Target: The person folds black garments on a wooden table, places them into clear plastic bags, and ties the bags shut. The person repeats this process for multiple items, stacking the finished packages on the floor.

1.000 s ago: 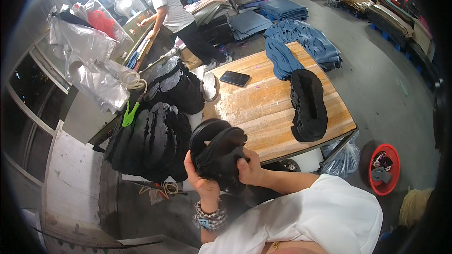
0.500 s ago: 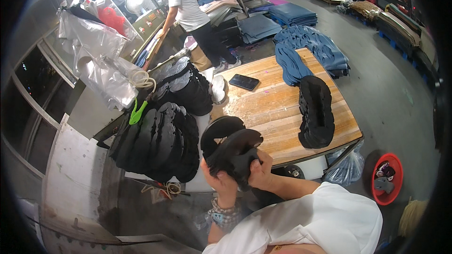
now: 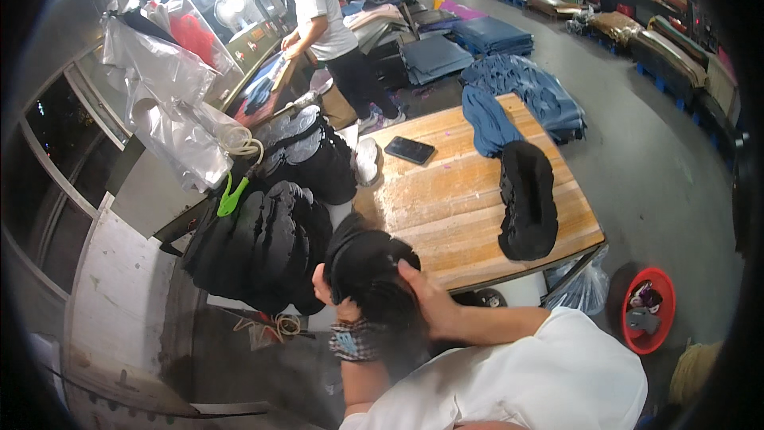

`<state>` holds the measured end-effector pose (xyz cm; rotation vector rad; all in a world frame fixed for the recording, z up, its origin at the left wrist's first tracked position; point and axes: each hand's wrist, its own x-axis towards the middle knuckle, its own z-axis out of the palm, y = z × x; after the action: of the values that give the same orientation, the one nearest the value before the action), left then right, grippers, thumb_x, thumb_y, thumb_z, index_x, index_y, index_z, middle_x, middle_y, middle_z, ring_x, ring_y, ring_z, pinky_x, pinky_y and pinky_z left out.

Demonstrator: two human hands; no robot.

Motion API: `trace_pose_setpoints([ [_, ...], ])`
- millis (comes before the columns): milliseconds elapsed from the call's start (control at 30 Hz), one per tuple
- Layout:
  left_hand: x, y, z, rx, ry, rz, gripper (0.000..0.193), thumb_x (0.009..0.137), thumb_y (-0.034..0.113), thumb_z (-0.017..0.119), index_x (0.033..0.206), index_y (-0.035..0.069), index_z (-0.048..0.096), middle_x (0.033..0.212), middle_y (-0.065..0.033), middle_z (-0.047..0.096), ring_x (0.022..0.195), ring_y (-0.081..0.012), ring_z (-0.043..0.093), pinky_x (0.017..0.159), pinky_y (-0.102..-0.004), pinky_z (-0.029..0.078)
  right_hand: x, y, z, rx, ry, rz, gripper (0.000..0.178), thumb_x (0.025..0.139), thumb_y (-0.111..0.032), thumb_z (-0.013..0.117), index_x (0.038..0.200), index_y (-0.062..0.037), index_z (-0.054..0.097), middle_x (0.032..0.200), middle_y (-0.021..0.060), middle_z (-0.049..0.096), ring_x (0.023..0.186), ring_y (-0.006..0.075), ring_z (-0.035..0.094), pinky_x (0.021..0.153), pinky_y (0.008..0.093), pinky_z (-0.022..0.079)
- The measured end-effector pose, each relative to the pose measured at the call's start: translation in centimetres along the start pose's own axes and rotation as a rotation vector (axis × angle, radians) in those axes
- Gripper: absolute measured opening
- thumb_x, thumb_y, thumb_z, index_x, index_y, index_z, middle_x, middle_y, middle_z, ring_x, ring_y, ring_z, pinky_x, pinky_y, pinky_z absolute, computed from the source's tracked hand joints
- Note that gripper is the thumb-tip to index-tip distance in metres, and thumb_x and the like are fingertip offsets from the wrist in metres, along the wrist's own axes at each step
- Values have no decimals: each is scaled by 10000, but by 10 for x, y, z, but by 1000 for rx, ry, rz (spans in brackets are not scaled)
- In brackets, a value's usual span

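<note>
In front of my body, off the near edge of the table, I hold a small stack of black shoe-sole-shaped foam pieces [image 3: 364, 267]. My left hand [image 3: 333, 293] is closed round their left side, with a checked band at the wrist. On the right side, my right hand [image 3: 430, 301] grips them, its thumb on top. The lower part of the stack is smeared and dark. To the left, several black foam pieces [image 3: 259, 243] stand in a row, close to my left hand. Another black stack [image 3: 527, 203], with a long hollow in its middle, lies on the table's right side.
The wooden table [image 3: 430, 207] bears a phone [image 3: 410, 150] and blue foam pieces [image 3: 487, 123]. A white shoe-shaped piece [image 3: 367, 162] lies at its left edge. A green-handled tool [image 3: 231, 197] hangs at left. A red basin [image 3: 668, 310] stands right. Another person [image 3: 326, 24] works behind.
The foam pieces in my hands have come closer together and tilted; the open gap between them no longer shows. My hands have shifted slightly left. The other person has straightened somewhat.
</note>
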<state>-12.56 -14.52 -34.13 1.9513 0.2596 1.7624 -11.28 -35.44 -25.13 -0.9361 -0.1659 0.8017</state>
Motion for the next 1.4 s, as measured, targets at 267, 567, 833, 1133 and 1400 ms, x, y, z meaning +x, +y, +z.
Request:
trace_pose_setpoints([
  [267,8,50,7,-376,-284,-334,485,808,221,720,1193,-6,532,894,-108,686,794,-165,654,695,-291,510,24,-24,-48,-70,-195,284,612,925,-541,499,1336,-87,487,1196,116,560,1028,217,558,845,350,484],
  [567,92,169,-77,85,-1162,229,380,703,183,776,1004,16,613,775,-145,656,681,-293,665,608,-316,508,-59,-152,-87,-1384,-780,-200,486,709,-391,826,900,4,617,713,116,678,666,190,677,610,289,521],
  [833,144,201,-157,295,-1362,-242,383,704,135,741,1059,28,644,833,-211,656,729,-300,666,667,-362,518,-107,-235,-130,-1796,-561,16,611,732,-577,713,947,-7,663,814,211,668,795,373,655,718,401,522],
  [1133,87,113,-142,-88,-680,-258,561,896,342,657,1310,22,455,1012,-120,630,847,-191,625,720,-359,519,-83,-134,-216,-97,426,-487,550,891,-525,498,1059,-12,606,872,101,661,738,173,623,682,314,520],
  [1400,43,125,-45,-876,-626,-1122,514,976,521,430,1002,22,553,821,-65,571,737,-190,564,640,-339,493,-151,-131,-261,358,378,-629,390,876,-363,532,1059,-25,597,960,120,658,853,273,644,779,414,517],
])
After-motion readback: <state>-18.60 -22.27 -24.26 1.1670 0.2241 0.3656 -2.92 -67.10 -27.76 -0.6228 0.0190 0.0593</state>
